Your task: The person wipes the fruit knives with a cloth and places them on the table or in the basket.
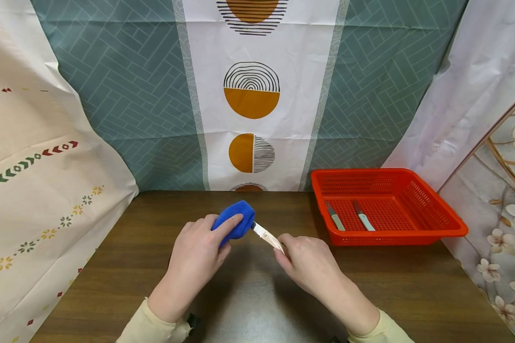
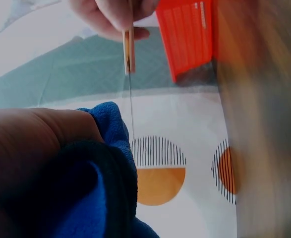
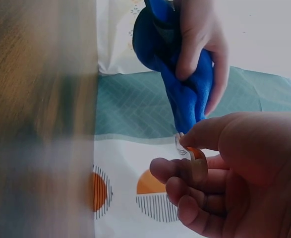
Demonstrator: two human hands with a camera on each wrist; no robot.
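Observation:
My right hand [image 1: 311,262] grips the pale handle of a folding knife [image 1: 271,237], above the middle of the table. In the right wrist view, thumb and fingers curl round that handle [image 3: 199,166]. A blue cloth [image 1: 242,220] is bunched in my left hand [image 1: 199,250], its thumb and fingers on either side. The cloth covers the far part of the blade, and a short shiny stretch shows between cloth and handle. Edge-on in the left wrist view, the blade [image 2: 131,101] is a thin line running down to the blue cloth [image 2: 110,124].
A red plastic basket [image 1: 395,234] stands at the back right of the brown wooden table [image 1: 124,286]. Inside lie two knives, one with a greenish-grey handle [image 1: 336,221] and one with a pale blue handle [image 1: 366,222]. Patterned cloth hangs [image 1: 148,95] behind and at both sides.

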